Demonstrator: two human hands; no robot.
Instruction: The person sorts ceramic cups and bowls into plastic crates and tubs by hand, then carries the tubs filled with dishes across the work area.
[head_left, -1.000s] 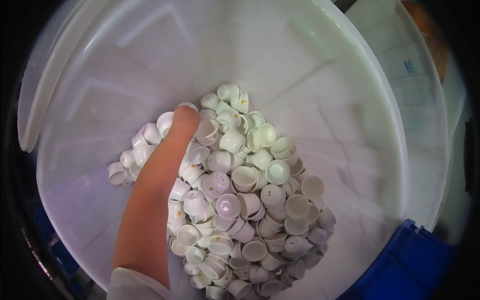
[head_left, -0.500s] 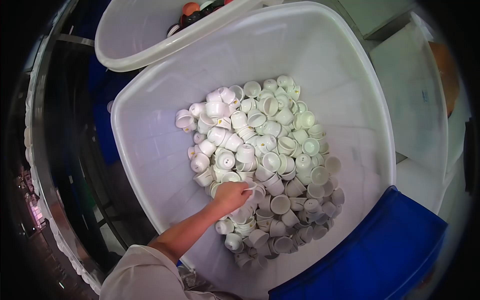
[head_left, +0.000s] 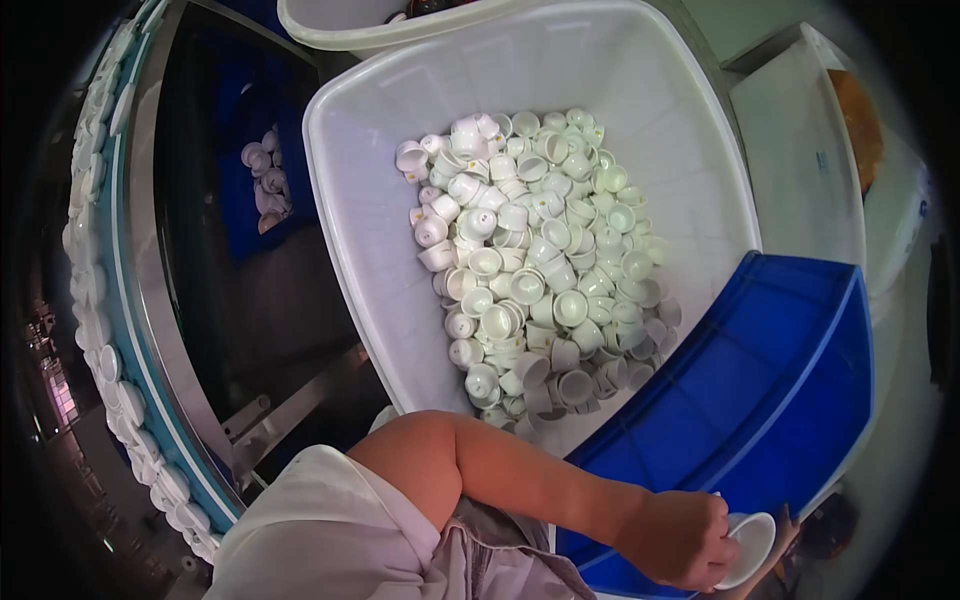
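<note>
My left hand (head_left: 685,542) reaches across to the lower right, its fingers closed at the edge of a small white cup (head_left: 751,550). The cup's open side shows. Just beyond the cup, a small part of my right hand (head_left: 786,530) is visible; most of it is hidden, and its grip is unclear. Many white cups (head_left: 527,287) lie heaped at odd angles in a large white bin (head_left: 335,215), some with small yellow marks. A blue crate (head_left: 735,400) overlaps the bin's lower right corner, above my left forearm.
At the left, a conveyor (head_left: 155,300) carries a row of white pieces along its outer edge. A blue container (head_left: 245,200) with more white pieces stands beside it. Another white bin (head_left: 345,38) is at the top, and a pale bin (head_left: 800,140) stands at the right.
My left hand has left the cup heap and moved to the lower right with a cup. The view has shifted, showing more of the blue crate and the conveyor.
</note>
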